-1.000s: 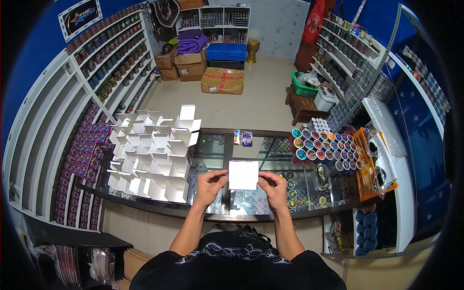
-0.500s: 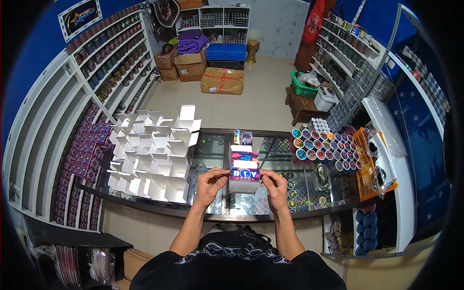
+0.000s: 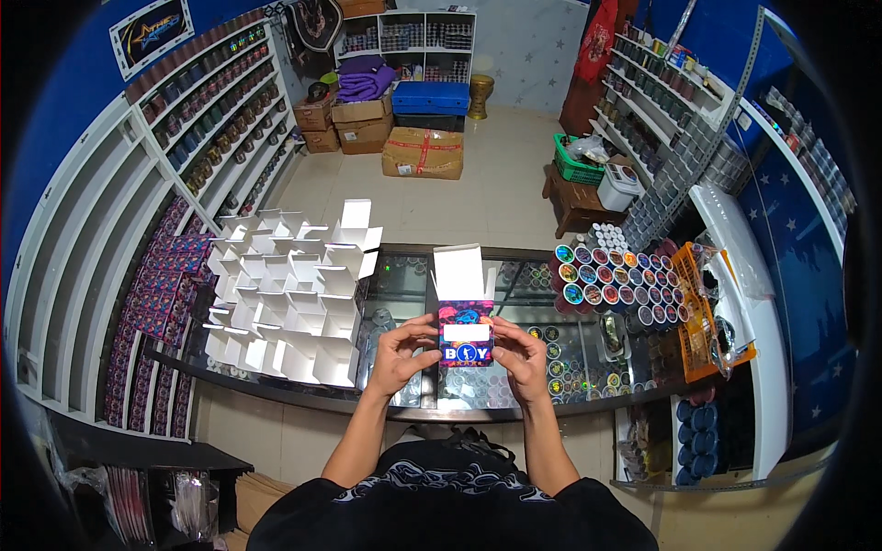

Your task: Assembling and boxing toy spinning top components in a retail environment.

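At the left, a stack of patterned packs (image 3: pixel 175 266) fills the side shelf; their tops look shut. Next, on the left part of the counter (image 3: pixel 395 298), many white boxes (image 3: pixel 294 298) stand close together in rows, with flaps raised and white insides showing, so the opening of these seems done, while no lid among them looks closed.

Then comes the left hand (image 3: pixel 401 356), which grips the near left side of one box (image 3: pixel 467 340), its thumb near the lower edge. This box is above the middle of the counter, its printed face toward the person. It is already opened into shape, but its white top panel stands up and its side flaps spread out, so the top is not closed (the bottom I cannot see). The right hand (image 3: pixel 520 360) grips the right side; the two hands are apart, with the box between them.

Farther right, rows of jars (image 3: pixel 618 275) with coloured tops stand outside any box, just beside the orange basket (image 3: pixel 691 335).
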`<action>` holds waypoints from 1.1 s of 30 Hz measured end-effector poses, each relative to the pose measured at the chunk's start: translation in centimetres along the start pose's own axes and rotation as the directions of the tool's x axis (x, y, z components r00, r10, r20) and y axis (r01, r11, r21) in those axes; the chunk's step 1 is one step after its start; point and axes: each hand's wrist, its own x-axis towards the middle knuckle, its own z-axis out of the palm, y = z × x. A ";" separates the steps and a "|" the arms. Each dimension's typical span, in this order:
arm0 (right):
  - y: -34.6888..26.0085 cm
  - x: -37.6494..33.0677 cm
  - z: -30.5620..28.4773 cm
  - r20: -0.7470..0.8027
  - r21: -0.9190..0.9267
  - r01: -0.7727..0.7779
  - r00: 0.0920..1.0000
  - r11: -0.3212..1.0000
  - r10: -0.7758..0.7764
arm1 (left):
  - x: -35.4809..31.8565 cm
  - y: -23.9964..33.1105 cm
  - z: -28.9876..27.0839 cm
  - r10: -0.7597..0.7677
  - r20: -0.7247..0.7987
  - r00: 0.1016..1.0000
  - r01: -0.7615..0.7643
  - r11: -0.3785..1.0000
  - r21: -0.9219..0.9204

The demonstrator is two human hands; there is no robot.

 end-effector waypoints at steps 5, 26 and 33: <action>0.6 0.1 -0.8 0.025 0.018 -0.018 1.000 1.000 0.018 | -0.3 -1.3 -1.0 -0.055 0.042 0.998 0.056 0.998 -0.030; 6.3 2.3 -3.9 0.043 -0.296 -0.153 0.984 0.943 0.173 | 1.6 -4.7 -2.0 -0.134 0.008 0.991 0.122 0.925 0.360; 9.7 4.4 -5.9 0.020 -0.358 -0.158 0.984 0.920 0.177 | 4.0 -6.5 -2.6 -0.155 0.010 0.988 0.131 0.870 0.475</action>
